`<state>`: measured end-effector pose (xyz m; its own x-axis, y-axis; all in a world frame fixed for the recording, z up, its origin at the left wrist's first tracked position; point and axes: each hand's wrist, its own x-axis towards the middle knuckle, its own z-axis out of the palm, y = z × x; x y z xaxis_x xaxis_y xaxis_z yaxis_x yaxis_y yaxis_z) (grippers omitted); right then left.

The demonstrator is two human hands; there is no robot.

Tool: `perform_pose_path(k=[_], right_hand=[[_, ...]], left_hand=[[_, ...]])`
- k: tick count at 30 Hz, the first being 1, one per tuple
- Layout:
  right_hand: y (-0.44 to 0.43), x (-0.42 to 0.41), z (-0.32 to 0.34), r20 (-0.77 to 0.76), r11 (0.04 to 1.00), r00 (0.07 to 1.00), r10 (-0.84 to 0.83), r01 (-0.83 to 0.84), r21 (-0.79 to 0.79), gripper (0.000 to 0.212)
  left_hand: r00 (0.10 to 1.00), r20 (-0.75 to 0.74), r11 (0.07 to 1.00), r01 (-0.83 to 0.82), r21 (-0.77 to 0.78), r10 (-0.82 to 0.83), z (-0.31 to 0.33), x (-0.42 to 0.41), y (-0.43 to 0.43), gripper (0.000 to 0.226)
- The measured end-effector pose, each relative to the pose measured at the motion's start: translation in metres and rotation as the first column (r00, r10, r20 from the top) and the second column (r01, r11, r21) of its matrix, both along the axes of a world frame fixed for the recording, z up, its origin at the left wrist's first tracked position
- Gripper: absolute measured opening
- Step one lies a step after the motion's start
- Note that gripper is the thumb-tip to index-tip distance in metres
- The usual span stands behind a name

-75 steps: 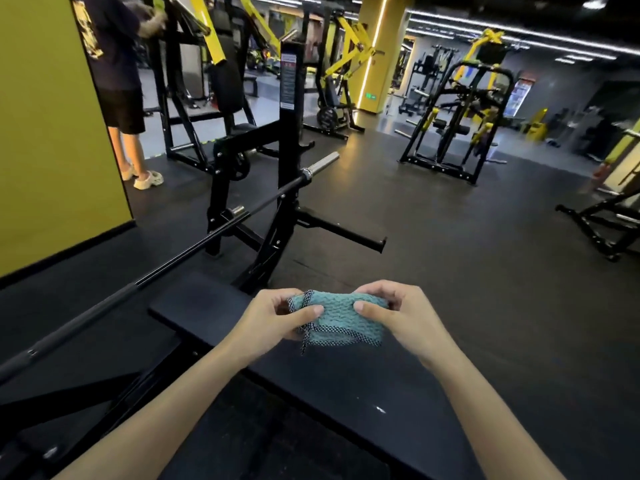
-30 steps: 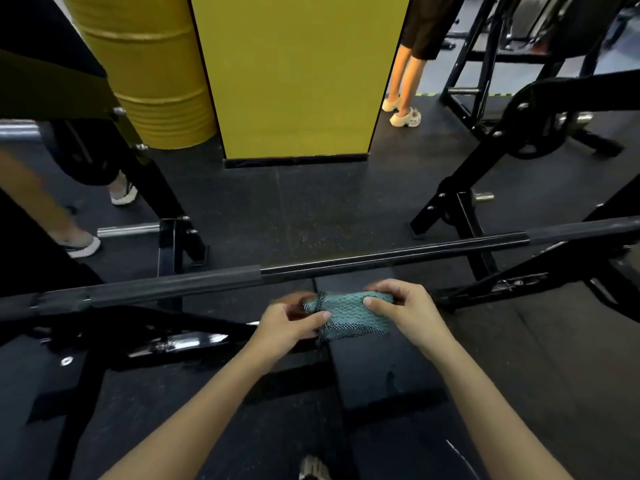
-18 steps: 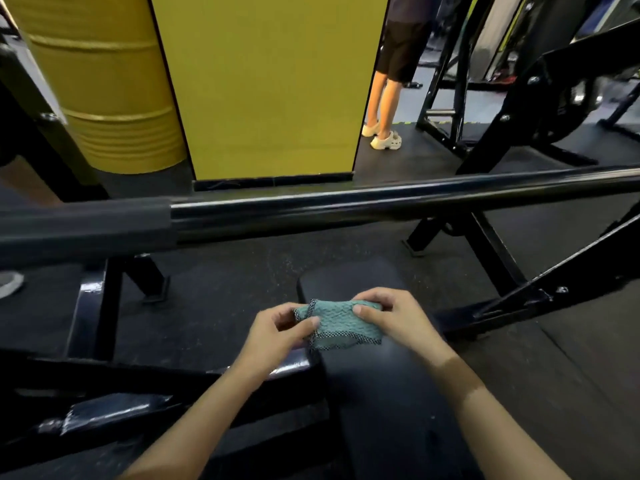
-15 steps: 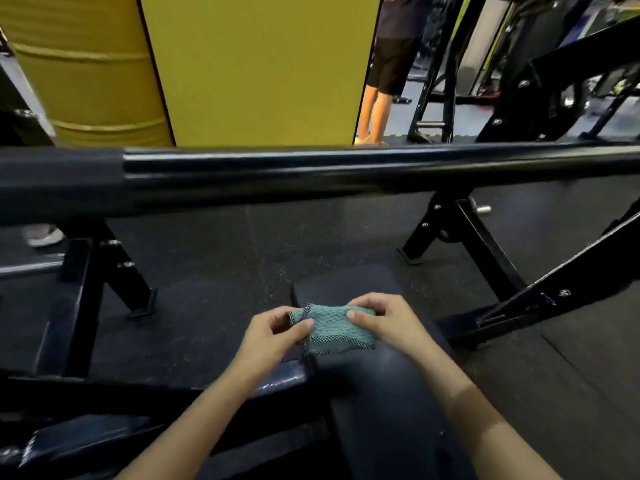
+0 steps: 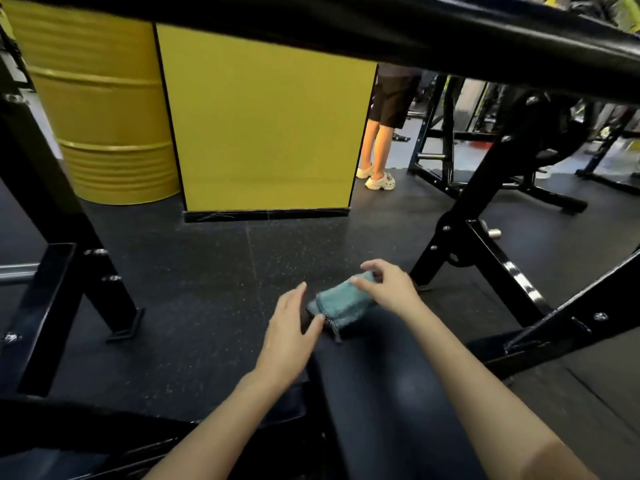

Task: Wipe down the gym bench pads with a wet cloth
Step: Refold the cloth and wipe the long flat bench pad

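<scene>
1. Down in the lower middle of the frame, the teal cloth [image 5: 341, 304] sits folded on the far end of the black bench pad [image 5: 381, 393], with its dark-trimmed edge facing left.
2. The right hand [image 5: 389, 291] is on the cloth's right end. Thumb on top, fingers curled over it, so it's pinching that end. It's a bit blurry though.
3. The left hand [image 5: 289, 329] is spread, fingers straight, just beside the cloth's left corner. The thumb tip is right at the trim, but I can't tell if it actually touches.
4. Both forearms come up from the bottom edge, the right one over the pad and the left one crossing the pad's left side.
5. A fat black barbell [image 5: 346, 26] runs across the top of the frame, really close and out of focus.
6. Black rack legs [image 5: 48, 306] stand at the left and right on the speckled rubber floor [image 5: 207, 271].
7. Upper middle has a yellow pillar [image 5: 266, 126], with a yellow drum [image 5: 100, 109] to its left.
8. Just right of the pillar you can see another person [image 5: 388, 109], only the legs: dark shorts, white shoes.
</scene>
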<state>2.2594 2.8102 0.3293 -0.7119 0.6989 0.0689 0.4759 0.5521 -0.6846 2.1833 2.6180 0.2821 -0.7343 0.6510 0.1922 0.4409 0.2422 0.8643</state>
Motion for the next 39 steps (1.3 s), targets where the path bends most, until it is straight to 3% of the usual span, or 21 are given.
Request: perform_pose_path(k=[2, 5, 8, 12, 17, 21, 25, 29, 37, 39], right_hand=[[-0.004, 0.007, -0.018, 0.11, 0.994, 0.994, 0.023, -0.035, 0.107, 0.051], [-0.009, 0.024, -0.04, 0.058, 0.966, 0.993, 0.103, -0.114, 0.233, 0.05], [-0.014, 0.028, -0.049, 0.049, 0.923, 0.975, 0.219, -0.223, 0.314, 0.052], [-0.019, 0.024, -0.059, 0.197, 0.861, 0.916, 0.35, -0.397, 0.319, 0.055], [-0.014, 0.016, -0.066, 0.356, 0.82, 0.865, 0.354, -0.47, 0.326, 0.055], [-0.013, 0.007, -0.065, 0.403, 0.825, 0.853, 0.331, -0.469, 0.315, 0.056], [-0.017, 0.001, -0.065, 0.445, 0.82, 0.833, 0.327, -0.485, 0.305, 0.066], [-0.019, -0.017, -0.062, 0.467, 0.82, 0.818, 0.335, -0.498, 0.283, 0.053], [-0.03, -0.045, -0.059, 0.463, 0.795, 0.818, 0.341, -0.514, 0.323, 0.049], [-0.027, -0.04, -0.06, 0.465, 0.764, 0.808, 0.362, -0.543, 0.348, 0.049]], left_hand=[[0.99, -0.119, 0.989, 0.06, -0.135, -0.076, -0.012, 0.005, -0.01, 0.062], [0.962, -0.198, 0.956, 0.133, -0.263, -0.189, -0.028, 0.007, -0.019, 0.061], [0.945, -0.206, 0.917, 0.167, -0.363, -0.254, -0.035, 0.011, -0.017, 0.062], [0.932, -0.221, 0.882, 0.167, -0.441, -0.287, -0.041, 0.019, -0.014, 0.065], [0.928, -0.236, 0.852, 0.135, -0.505, -0.287, -0.046, 0.022, -0.013, 0.071], [0.923, -0.25, 0.833, 0.117, -0.541, -0.292, -0.047, 0.021, -0.011, 0.093], [0.92, -0.256, 0.826, 0.114, -0.551, -0.298, -0.049, 0.02, -0.009, 0.095], [0.92, -0.246, 0.821, 0.122, -0.557, -0.304, -0.048, 0.02, -0.009, 0.115], [0.926, -0.257, 0.835, 0.1, -0.541, -0.277, -0.049, 0.02, -0.008, 0.112], [0.927, -0.253, 0.832, 0.1, -0.546, -0.278, -0.048, 0.021, -0.009, 0.1]])
